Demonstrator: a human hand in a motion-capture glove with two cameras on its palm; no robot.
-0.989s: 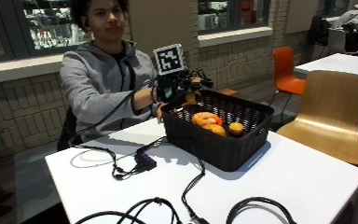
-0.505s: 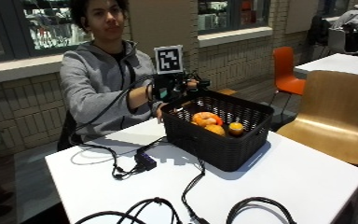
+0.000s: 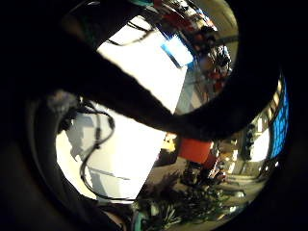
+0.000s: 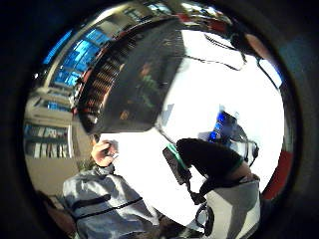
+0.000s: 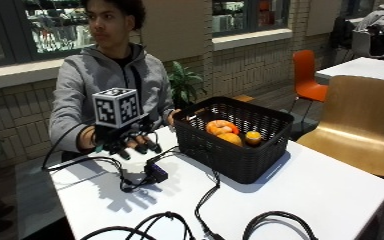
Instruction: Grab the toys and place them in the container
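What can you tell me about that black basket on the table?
The basket is black, rectangular and open-topped, with woven-looking walls that look like plastic wicker and a thicker rim. It stands upright on the white table, toward the person's side. Inside lie orange toys that look like fruit, and a smaller yellow-orange one beside them. A black cable runs along the table by its base. The gloved hand hovers beside it, not touching.

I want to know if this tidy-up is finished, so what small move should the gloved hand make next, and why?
Probably lower the gloved right hand to rest on the white table. It hangs over the table beside the black basket, fingers relaxed and holding nothing. The orange toys already lie in the basket, and no other toy shows on the table, only cables, so nothing seems left to pick up.
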